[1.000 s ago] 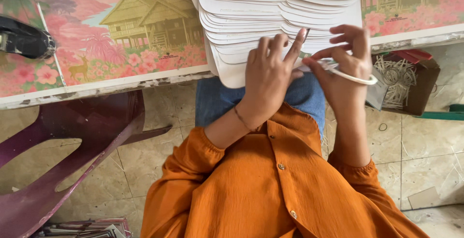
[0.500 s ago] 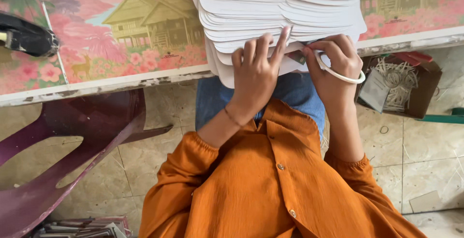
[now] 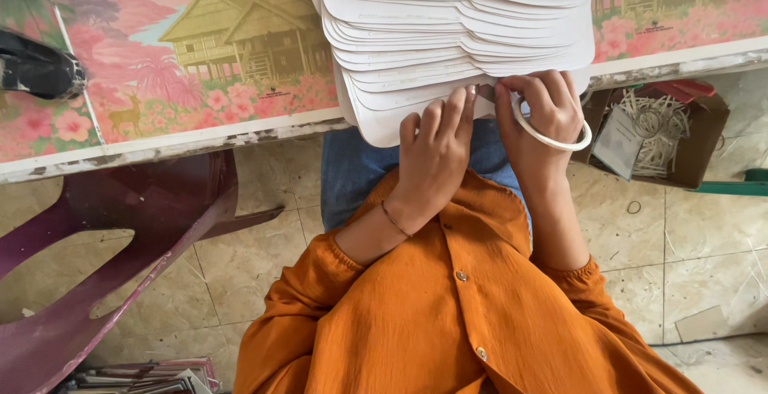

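Head view: both hands sit at the near edge of a fanned stack of white die-cut cards (image 3: 456,34), which overhangs the table edge toward the person's lap.
Left hand (image 3: 436,158): fingers together and flat, tips pressed on the lowest cards; a thin bracelet at the wrist.
Right hand (image 3: 540,114): fingers curled, pinching the stack's near-right edge; a white ring-shaped band (image 3: 552,136) is looped over the hand.
Change: a second ago the left fingers were spread and raised above the cards, the right hand held higher – now both have come down and closed onto the stack edge.
Reading: my judgement – the hands have gone from sorting to squaring and gripping the cards; the band is not yet round them.
Stack position: on the table (image 3: 160,150), whose top bears a printed picture of houses and pink flowers; lowest cards jut past the rim.
Left side: a black object (image 3: 36,66) on the table, a dark purple plastic chair (image 3: 104,258) on the tiled floor.
Right side: an open cardboard box (image 3: 696,142) with pale loops – more bands, probably.
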